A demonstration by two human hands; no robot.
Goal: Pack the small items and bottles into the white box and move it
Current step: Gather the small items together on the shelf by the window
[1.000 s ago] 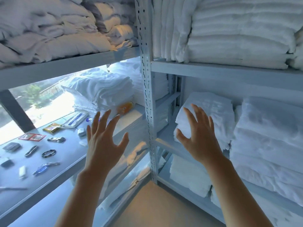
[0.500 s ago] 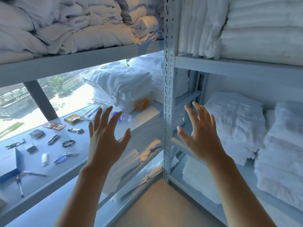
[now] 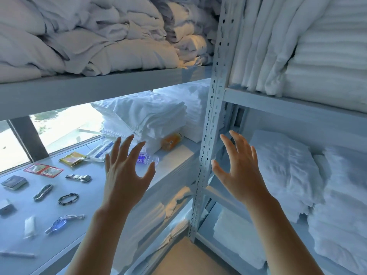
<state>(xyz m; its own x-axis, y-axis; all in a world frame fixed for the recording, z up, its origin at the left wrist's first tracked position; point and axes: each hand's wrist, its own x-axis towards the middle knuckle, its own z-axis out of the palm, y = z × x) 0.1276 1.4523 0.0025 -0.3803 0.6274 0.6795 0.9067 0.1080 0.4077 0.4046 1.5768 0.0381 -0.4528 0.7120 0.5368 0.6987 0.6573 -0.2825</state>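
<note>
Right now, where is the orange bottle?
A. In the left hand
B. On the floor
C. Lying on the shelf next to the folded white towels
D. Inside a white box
C: the orange bottle lies on its side on the shelf, against the stack of folded white towels; both hands are empty.

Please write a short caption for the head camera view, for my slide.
Both open hands, left hand and right hand, raised before a linen shelf holding small items and two bottles.
</note>
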